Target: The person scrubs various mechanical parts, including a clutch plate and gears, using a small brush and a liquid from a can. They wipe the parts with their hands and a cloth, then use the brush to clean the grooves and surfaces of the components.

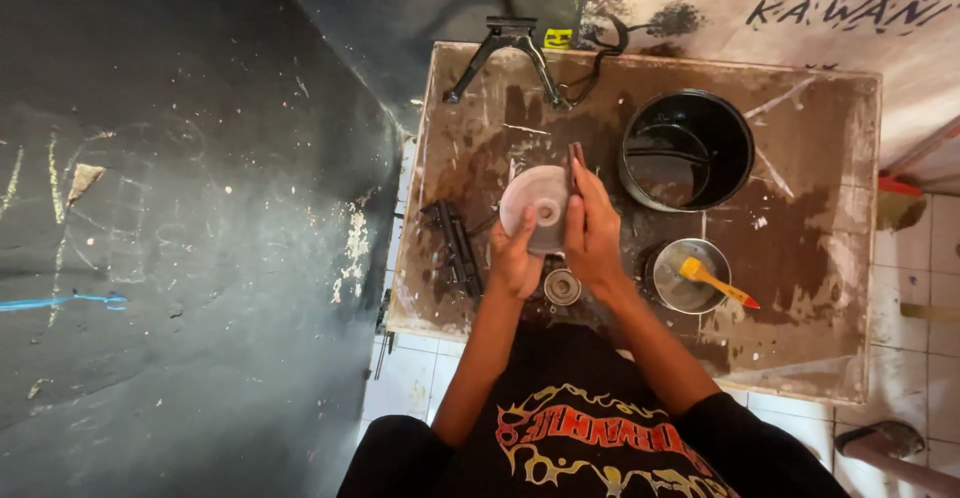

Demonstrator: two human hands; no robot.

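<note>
Your left hand (513, 258) grips the pale round disc (535, 208) from below at table centre. Your right hand (592, 228) closes on a dark narrow tool (576, 163) pressed against the disc's 3 o'clock edge. A small round metal part (562, 286) lies at 6 o'clock; a black pot (688, 150) at 2 o'clock.

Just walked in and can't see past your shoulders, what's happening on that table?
A person stands over a stained wooden table, holding a round, pale metal disc-shaped part up in the left hand. The right hand presses a dark, narrow tool against its edge. Below the hands sits a small round metal piece. To the right are a black pot and a small metal bowl with a yellow-handled brush in it.
</note>
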